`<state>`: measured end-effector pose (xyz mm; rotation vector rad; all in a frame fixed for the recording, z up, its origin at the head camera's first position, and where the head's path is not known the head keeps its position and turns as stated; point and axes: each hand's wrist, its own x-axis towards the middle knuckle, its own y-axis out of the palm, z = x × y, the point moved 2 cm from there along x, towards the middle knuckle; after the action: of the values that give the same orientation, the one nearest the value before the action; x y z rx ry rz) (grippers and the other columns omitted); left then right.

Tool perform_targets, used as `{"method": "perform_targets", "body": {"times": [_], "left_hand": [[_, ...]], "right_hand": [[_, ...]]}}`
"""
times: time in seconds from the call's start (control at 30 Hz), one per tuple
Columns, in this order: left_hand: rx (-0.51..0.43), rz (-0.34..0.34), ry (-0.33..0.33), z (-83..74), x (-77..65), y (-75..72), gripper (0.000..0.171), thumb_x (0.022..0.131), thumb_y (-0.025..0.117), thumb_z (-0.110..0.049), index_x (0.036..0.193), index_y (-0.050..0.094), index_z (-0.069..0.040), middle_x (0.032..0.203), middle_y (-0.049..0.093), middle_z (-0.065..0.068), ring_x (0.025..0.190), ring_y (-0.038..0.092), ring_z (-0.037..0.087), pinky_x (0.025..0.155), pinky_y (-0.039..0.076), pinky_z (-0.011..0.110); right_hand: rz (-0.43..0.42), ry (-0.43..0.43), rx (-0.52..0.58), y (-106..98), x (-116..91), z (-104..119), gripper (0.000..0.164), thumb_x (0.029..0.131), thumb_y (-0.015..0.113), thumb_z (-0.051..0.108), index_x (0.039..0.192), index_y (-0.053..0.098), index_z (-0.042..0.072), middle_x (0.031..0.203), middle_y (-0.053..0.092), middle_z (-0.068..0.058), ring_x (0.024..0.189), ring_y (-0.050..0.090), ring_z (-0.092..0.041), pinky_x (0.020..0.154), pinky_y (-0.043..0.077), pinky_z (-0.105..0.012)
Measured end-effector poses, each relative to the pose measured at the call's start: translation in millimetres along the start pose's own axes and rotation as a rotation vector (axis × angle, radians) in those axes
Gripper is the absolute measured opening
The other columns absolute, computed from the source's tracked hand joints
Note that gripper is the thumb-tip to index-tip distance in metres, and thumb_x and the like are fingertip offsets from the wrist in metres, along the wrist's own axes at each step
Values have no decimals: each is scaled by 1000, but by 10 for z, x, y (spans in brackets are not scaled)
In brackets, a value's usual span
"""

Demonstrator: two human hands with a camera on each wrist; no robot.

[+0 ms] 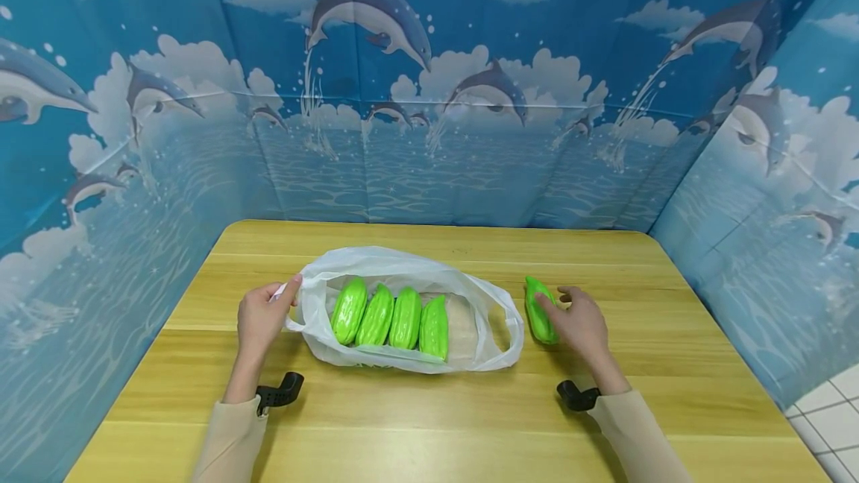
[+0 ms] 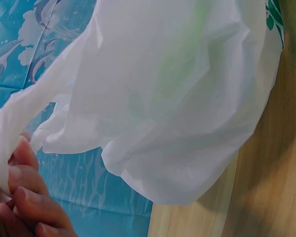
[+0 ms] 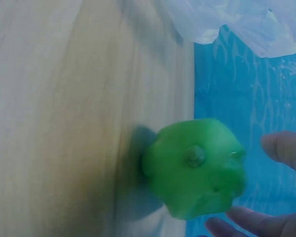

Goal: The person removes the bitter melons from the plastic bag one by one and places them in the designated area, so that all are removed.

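Observation:
A white plastic bag (image 1: pixel 463 368) lies with its mouth spread on the table. Inside it, several bright green ridged gourds, like bitter melons (image 1: pixel 406 319), lie side by side. My left hand (image 1: pixel 260 319) grips the bag's left handle; in the left wrist view, curled fingers (image 2: pixel 32 195) hold the twisted plastic strap (image 2: pixel 19 116). Right of the bag lies another bitter melon (image 1: pixel 539 311) on the table. Over its right side is my right hand (image 1: pixel 582 325), thumb and fingers spread. The right wrist view shows the thumb (image 3: pixel 285 148) apart from this bitter melon (image 3: pixel 195 170), with fingertips close to its lower edge.
The wooden table (image 1: pixel 416 431) extends in front of the bag and to both sides. A blue dolphin-print curtain (image 1: pixel 429 155) hangs behind and at the sides. The bag's right handle loop (image 1: pixel 513 326) lies between the bag and the loose bitter melon.

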<state>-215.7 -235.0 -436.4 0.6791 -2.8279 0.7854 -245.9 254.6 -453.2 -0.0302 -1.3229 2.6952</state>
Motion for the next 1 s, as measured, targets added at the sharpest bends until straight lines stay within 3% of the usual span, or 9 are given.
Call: {"method": "perform_targets", "body": {"times": [0.37, 0.6, 1.0], "left_hand": [[12, 1, -10, -2, -9, -4, 57, 88, 62, -50, 64, 62, 1, 43, 36, -3, 40, 34, 15, 40, 25, 27], [18, 10, -23, 7, -13, -4, 56, 88, 62, -51, 65, 62, 1, 43, 36, -4, 41, 35, 15, 40, 25, 27], [8, -2, 7, 0, 8, 7, 55, 88, 62, -48, 64, 62, 1, 43, 37, -3, 40, 34, 15, 40, 25, 27]], "right_hand": [[-237, -182, 99, -82, -18, 155, 53, 93, 59, 41, 117, 60, -7, 111, 59, -26, 97, 55, -38, 79, 42, -51], [-268, -225, 183, -118, -71, 333, 47, 92, 61, 38, 114, 62, -3, 105, 63, -20, 89, 59, -32, 75, 46, -45], [-282, -295, 231, -164, -179, 618, 41, 91, 64, 38, 113, 64, 3, 98, 66, -8, 83, 60, -20, 67, 45, -27]]}}
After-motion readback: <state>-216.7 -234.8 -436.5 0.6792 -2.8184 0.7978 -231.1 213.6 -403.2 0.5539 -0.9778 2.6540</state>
